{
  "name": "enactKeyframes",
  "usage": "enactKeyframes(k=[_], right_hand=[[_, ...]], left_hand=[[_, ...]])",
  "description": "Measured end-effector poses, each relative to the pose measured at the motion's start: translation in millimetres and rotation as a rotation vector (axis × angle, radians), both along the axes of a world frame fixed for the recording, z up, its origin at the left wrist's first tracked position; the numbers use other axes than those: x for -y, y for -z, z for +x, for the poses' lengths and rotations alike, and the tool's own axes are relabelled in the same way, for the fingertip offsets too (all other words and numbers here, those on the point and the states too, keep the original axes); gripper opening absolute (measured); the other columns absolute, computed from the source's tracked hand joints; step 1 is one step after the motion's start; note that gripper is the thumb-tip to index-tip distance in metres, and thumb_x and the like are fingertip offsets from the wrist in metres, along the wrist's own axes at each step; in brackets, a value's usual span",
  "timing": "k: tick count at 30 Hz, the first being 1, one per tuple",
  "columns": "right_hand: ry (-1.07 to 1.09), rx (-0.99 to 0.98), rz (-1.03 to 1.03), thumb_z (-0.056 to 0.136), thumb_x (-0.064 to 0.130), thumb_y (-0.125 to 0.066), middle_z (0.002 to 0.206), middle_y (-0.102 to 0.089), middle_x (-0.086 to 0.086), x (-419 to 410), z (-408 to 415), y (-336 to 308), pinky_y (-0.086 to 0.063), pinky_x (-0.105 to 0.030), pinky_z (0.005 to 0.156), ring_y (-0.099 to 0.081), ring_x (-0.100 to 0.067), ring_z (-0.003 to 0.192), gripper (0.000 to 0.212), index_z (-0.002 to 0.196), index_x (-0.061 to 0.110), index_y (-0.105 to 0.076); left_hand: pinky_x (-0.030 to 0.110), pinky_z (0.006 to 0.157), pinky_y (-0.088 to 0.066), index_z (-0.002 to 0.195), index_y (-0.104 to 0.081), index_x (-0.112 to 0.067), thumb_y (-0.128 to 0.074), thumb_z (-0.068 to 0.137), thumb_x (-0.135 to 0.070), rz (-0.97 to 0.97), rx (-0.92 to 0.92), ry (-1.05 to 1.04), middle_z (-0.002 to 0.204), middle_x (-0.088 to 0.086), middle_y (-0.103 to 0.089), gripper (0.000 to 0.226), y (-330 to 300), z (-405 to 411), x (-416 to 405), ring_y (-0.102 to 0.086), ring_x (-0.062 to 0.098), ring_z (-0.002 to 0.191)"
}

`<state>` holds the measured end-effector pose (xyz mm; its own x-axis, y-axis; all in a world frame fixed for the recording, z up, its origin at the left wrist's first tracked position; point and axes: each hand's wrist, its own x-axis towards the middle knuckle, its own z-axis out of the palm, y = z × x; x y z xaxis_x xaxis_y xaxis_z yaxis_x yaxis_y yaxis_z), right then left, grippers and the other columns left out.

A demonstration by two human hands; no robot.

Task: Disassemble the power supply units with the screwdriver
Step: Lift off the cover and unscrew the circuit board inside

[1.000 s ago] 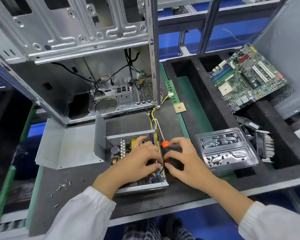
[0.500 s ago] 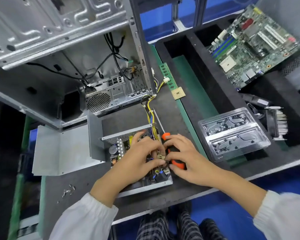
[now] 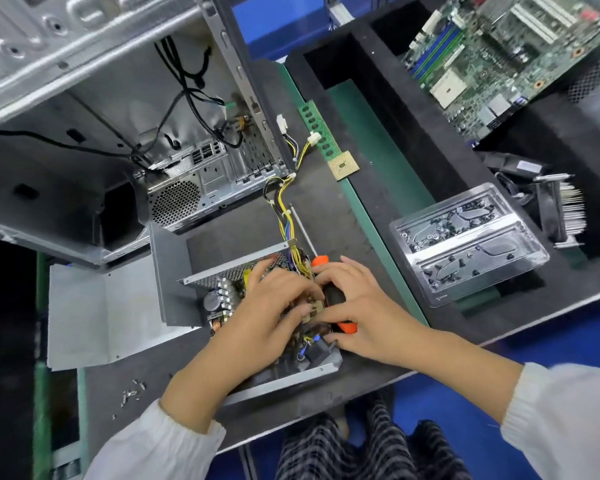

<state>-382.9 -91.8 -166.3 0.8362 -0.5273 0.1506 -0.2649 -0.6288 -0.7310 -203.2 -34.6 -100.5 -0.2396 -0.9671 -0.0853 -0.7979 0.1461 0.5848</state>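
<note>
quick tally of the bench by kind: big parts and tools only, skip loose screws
Power supply unit: 1
Screwdriver: 1
Computer case: 1
Motherboard: 1
RAM stick: 1
CPU chip: 1
Clear screw tray: 1
Heatsink: 1
Total: 8

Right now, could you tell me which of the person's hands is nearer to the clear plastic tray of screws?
The right hand. It rests over the screwdriver, just left of the tray. The left hand is farther away, inside the power supply.
</note>
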Motion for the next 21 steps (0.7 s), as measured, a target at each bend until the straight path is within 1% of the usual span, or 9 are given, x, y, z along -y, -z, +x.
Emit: enactKeyframes(k=[2, 4, 6, 8, 11, 14, 17, 21], right_hand=[[-0.003, -0.002, -0.054, 0.068, 0.021, -0.084, 0.116, -0.056, -0.009, -0.1, 0.6, 0.9, -0.019, -0.048, 0.115, -0.04, -0.026, 0.13, 0.017, 0.083, 0.022, -0.077], [-0.003, 0.04, -0.087, 0.068, 0.021, -0.083, 0.118, -0.056, -0.012, -0.8, -2.0, 2.2, -0.02, -0.048, 0.114, -0.044, -0.027, 0.127, 0.02, 0.086, 0.023, -0.076], [0.011, 0.082, -0.113, 0.07, 0.021, -0.082, 0.118, -0.057, -0.013, -2.8, -4.0, 3.7, -0.024, -0.049, 0.112, -0.046, -0.028, 0.125, 0.019, 0.088, 0.021, -0.074], [0.023, 0.099, -0.134, 0.072, 0.022, -0.081, 0.118, -0.057, -0.014, -4.0, -4.6, 5.1, -0.026, -0.049, 0.11, -0.047, -0.028, 0.125, 0.018, 0.088, 0.019, -0.072], [0.009, 0.095, -0.134, 0.074, 0.022, -0.08, 0.118, -0.057, -0.014, -4.1, -4.5, 5.5, -0.028, -0.05, 0.109, -0.048, -0.029, 0.125, 0.017, 0.086, 0.017, -0.069], [-0.003, 0.081, -0.118, 0.073, 0.02, -0.081, 0.121, -0.057, -0.014, -4.8, -5.3, 4.9, -0.029, -0.05, 0.109, -0.047, -0.028, 0.124, 0.017, 0.086, 0.017, -0.07], [0.006, 0.057, -0.11, 0.072, 0.02, -0.081, 0.122, -0.057, -0.014, -5.9, -4.4, 3.7, -0.028, -0.049, 0.111, -0.046, -0.028, 0.125, 0.016, 0.085, 0.015, -0.073], [0.028, 0.058, -0.041, 0.072, 0.018, -0.081, 0.117, -0.059, -0.01, -6.4, -3.0, 1.2, -0.026, -0.048, 0.111, -0.047, -0.025, 0.125, 0.013, 0.08, 0.014, -0.073]], left_hand=[[0.024, 0.114, -0.01, 0.098, -0.065, -0.016, -0.056, 0.088, -0.011, -0.006, 0.024, -0.003, 0.087, -0.021, -0.053, 0.014, 0.4, -0.6, 0.2, -0.046, 0.0, 0.092], [0.024, 0.113, -0.013, 0.095, -0.064, -0.018, -0.059, 0.084, -0.011, -0.01, 0.037, -0.021, 0.081, -0.012, -0.056, 0.014, 0.8, -1.5, 0.3, -0.049, 0.004, 0.089], [0.022, 0.111, -0.015, 0.093, -0.065, -0.019, -0.062, 0.08, -0.011, -0.009, 0.039, -0.027, 0.076, -0.008, -0.054, 0.016, 1.2, -2.2, 1.2, -0.049, 0.005, 0.084], [0.02, 0.111, -0.015, 0.093, -0.065, -0.02, -0.066, 0.079, -0.015, -0.006, 0.037, -0.024, 0.074, -0.01, -0.052, 0.016, 1.8, -2.1, 1.7, -0.049, 0.004, 0.083], [0.022, 0.113, -0.013, 0.096, -0.065, -0.022, -0.07, 0.081, -0.024, -0.002, 0.021, -0.037, 0.074, -0.011, -0.052, 0.016, 1.4, -1.3, 1.3, -0.05, 0.003, 0.083], [0.024, 0.115, -0.011, 0.101, -0.065, -0.023, -0.074, 0.082, -0.017, 0.008, 0.0, -0.046, 0.073, -0.01, -0.053, 0.022, -0.6, -1.9, 0.5, -0.052, 0.003, 0.084], [0.022, 0.115, -0.009, 0.104, -0.064, -0.023, -0.072, 0.08, -0.013, 0.023, -0.032, -0.054, 0.067, -0.011, -0.052, 0.027, -3.2, -1.9, 0.3, -0.055, 0.004, 0.086], [0.02, 0.116, -0.007, 0.098, -0.063, -0.022, -0.072, 0.077, -0.008, 0.048, -0.038, -0.063, 0.063, -0.009, -0.052, 0.027, -5.2, -2.3, -0.3, -0.055, 0.005, 0.085]])
